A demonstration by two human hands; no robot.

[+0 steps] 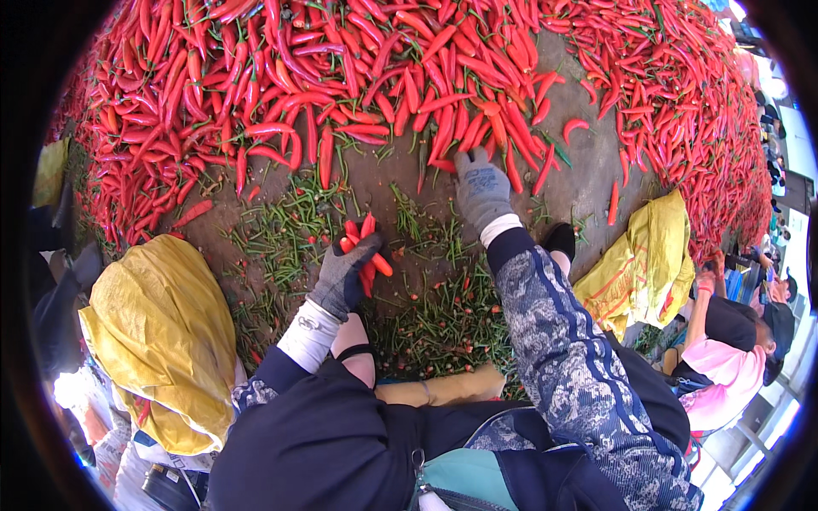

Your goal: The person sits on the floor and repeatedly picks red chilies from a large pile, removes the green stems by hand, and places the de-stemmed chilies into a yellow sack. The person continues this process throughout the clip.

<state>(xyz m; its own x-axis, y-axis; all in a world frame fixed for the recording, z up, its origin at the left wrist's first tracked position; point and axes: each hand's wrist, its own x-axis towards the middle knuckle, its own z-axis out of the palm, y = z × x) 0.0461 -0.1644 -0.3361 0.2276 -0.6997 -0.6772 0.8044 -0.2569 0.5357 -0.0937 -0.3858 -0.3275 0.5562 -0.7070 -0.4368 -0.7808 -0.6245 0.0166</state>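
Note:
My left hand (348, 265), in a grey knit glove with a dark coated palm, holds several red chili peppers (369, 276) above scattered green stems (287, 220). My right hand (482, 182), in a grey glove, reaches to the near edge of a large pile of red chili peppers (383, 57). Its fingertips are at the peppers there, and a short red pepper piece (443, 165) lies beside them. Whether the right fingers grip a pepper is hidden. More stems and small red bits cover the ground between my legs.
A full yellow woven sack (163, 332) stands at the left, and another yellow sack (639, 262) lies at the right. A person in a pink top (728, 383) works beside the pile at the far right. My black shoe (560, 240) is near my right forearm.

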